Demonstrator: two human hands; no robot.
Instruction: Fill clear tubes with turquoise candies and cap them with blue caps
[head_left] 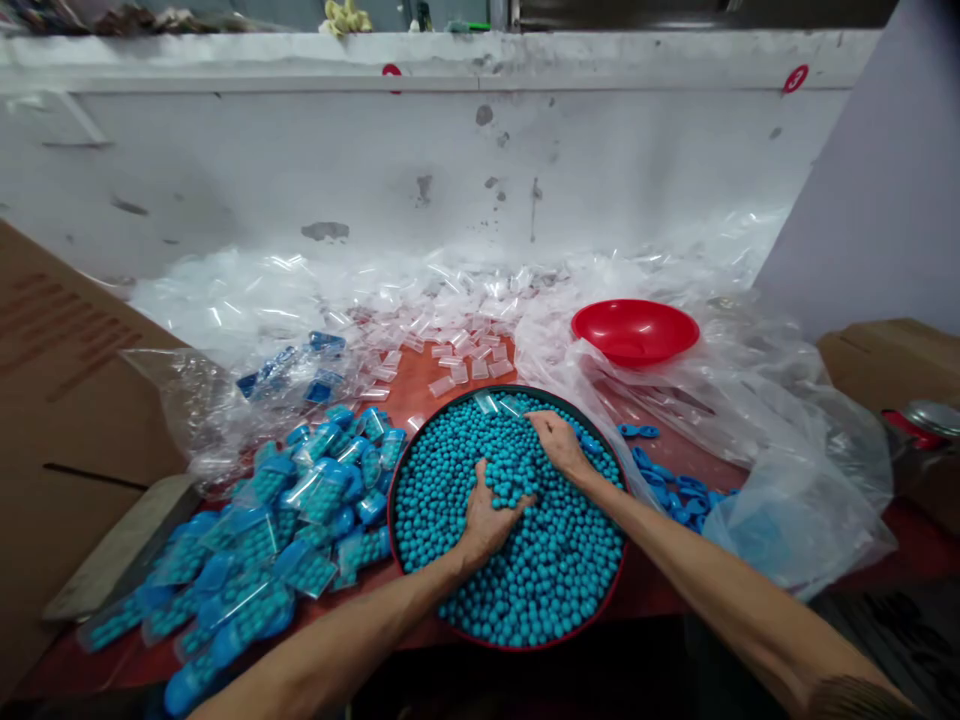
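A round basin (622, 560) with a dark inner wall and a red outside is full of small blue beads (525, 590). My left hand (489, 522) is cupped in the beads, with a heap of them held between thumb and fingers. Above it and to the right, my right hand (556, 442) is closed over the beads. Its fingertips are beside a small clear plastic piece (513, 405) near the basin's far rim; whatever they pinch is hidden. Left of the basin lies a pile of clear, blue-capped containers (315, 490) holding blue beads.
Clear plastic pieces (480, 368) lie behind the basin. A red bowl (636, 332) sits on plastic bags (795, 440) at right, near loose blue parts (679, 495). Cardboard boxes (67, 430) stand at both sides. A white wall (405, 150) closes off the back.
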